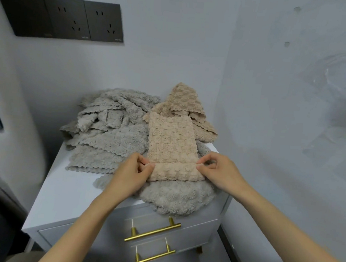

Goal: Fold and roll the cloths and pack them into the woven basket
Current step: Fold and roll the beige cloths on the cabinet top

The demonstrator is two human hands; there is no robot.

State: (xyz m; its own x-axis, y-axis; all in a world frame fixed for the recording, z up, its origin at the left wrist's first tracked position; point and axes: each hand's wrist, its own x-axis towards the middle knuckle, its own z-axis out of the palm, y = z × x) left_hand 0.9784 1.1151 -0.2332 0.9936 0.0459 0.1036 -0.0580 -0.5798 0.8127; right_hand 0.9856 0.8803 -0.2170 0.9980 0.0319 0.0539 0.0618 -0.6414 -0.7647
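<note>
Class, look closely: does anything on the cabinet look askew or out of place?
A grey cloth droops over the front edge of the white cabinet, above the drawers, and might slip off. The other grey cloths lie crumpled in a heap behind.

The small pale marks on the dark wall sockets are too blurred to read.

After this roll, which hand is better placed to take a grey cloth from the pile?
Probably left hand: the pile of grey fluffy cloths lies on its side; the right hand sits beyond the beige textured cloth.
</note>
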